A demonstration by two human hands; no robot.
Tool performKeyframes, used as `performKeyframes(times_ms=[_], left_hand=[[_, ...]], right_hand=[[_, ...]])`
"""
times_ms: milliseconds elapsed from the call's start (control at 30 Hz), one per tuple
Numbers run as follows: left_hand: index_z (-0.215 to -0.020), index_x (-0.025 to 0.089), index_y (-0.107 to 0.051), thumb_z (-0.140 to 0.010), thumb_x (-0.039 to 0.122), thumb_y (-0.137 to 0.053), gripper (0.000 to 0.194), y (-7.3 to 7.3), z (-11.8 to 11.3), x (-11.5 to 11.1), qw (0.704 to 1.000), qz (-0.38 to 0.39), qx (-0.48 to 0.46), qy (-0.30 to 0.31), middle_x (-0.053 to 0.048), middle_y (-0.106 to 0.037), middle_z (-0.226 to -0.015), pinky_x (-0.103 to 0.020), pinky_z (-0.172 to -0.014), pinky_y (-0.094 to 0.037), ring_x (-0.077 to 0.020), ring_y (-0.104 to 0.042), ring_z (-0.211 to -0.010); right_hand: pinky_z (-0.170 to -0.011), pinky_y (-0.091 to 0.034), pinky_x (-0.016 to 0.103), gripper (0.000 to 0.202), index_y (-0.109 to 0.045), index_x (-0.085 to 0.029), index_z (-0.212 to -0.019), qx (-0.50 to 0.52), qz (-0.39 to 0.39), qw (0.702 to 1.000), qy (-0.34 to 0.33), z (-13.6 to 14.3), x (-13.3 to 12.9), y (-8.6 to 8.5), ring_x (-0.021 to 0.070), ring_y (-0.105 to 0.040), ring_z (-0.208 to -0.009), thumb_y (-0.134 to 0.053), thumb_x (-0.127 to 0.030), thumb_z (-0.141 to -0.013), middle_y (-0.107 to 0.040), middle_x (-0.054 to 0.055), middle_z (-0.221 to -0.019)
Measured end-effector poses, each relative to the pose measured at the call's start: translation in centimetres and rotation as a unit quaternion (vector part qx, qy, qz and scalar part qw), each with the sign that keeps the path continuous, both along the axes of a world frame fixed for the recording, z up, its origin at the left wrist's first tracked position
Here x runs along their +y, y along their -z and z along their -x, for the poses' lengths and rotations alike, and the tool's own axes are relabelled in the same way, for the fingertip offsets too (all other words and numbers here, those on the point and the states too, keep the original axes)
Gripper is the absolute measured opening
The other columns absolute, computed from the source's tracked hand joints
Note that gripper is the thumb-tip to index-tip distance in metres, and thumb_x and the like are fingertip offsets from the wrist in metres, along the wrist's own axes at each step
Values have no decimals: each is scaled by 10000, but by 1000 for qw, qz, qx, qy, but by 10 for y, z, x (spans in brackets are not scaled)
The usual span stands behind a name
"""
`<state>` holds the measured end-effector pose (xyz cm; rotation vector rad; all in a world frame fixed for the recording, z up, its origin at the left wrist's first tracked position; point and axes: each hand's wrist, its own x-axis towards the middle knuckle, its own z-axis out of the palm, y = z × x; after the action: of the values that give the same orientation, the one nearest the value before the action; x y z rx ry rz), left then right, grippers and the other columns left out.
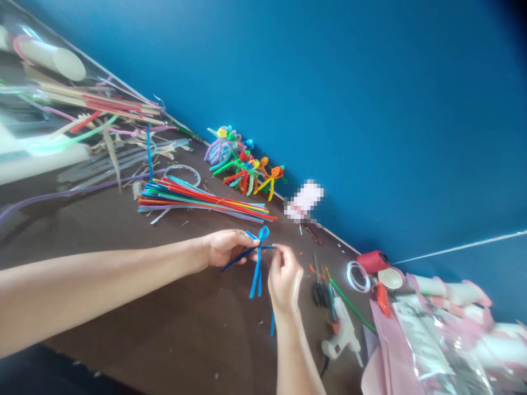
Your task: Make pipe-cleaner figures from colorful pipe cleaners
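Blue pipe cleaners (257, 269) are bent into a small figure with a loop on top and two strands hanging down. My left hand (230, 247) pinches the figure just below its loop, with one dark blue strand passing under the fingers. On the right, my right hand (285, 274) pinches a blue strand that runs sideways from the middle of the figure. A further blue end shows below my right hand, beside the wrist. Both hands are above the brown table (197, 323).
Behind my hands lies a bundle of coloured pipe cleaners (206, 200). Small pipe-cleaner figures (247, 164) stand by the blue wall. At right are scissors (319, 291), a glue gun (343, 329), a red roll (373, 261) and pink sheets (391, 351). Strips and sticks (119, 107) clutter the left.
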<state>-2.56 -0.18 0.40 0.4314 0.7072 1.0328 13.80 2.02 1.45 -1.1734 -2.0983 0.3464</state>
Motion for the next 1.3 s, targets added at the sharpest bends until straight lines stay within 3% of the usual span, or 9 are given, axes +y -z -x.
performKeyframes(times_ms=[100, 267, 500, 733, 1033, 1300], left_hand=[[-679, 104, -617, -615, 219, -647, 135, 1, 2, 1, 999, -30, 21, 28, -42, -619, -653, -133, -357, -320, -82, -526, -521], [-615, 97, -627, -626, 252, -643, 157, 2, 2, 1, 995, -68, 64, 33, -19, -550, -522, -144, -345, -272, -59, -442, -440], [-636, 91, -628, -605, 290, -662, 204, 2, -1, 1, 983, -114, 146, -13, -16, -539, -499, -159, -381, -281, -67, -454, -447], [-652, 114, -618, -581, 267, -670, 176, 1, -2, 0, 981, -115, 158, 0, -30, -596, -621, -169, -399, -311, -74, -477, -474], [-585, 100, -630, -589, 294, -652, 196, 0, -4, 0, 972, -141, 189, -17, 25, -446, -399, -181, -376, -224, -51, -353, -389], [-600, 84, -615, -600, 283, -645, 201, -2, -5, -2, 970, -159, 183, -26, 39, -420, -411, -187, -374, -160, -31, -279, -382]], right_hand=[[-646, -428, 242, 216, -581, -162, -893, -5, 4, 1000, 10, 0, 0, 1, 165, -611, -708, -386, -206, -813, -650, 56, -793], [-607, -438, 239, 215, -586, -156, -867, 9, 39, 999, 10, 0, 3, 4, 160, -610, -665, -387, -205, -804, -654, 62, -762], [-728, -446, 262, 172, -585, -144, -866, 80, 118, 985, -102, 6, 0, -2, 161, -594, -780, -463, -171, -748, -645, 66, -828], [-664, -435, 234, 160, -594, -147, -733, 74, 140, 979, -126, 5, 0, -7, 134, -565, -675, -445, -189, -773, -624, 34, -718], [-627, -423, 217, 150, -548, -150, -701, 93, 150, 979, -100, 8, -4, -7, 127, -560, -629, -443, -211, -788, -606, 21, -673], [-630, -425, 222, 146, -547, -153, -722, 89, 117, 986, -74, 7, -6, -7, 131, -565, -635, -435, -208, -796, -606, 28, -680]])
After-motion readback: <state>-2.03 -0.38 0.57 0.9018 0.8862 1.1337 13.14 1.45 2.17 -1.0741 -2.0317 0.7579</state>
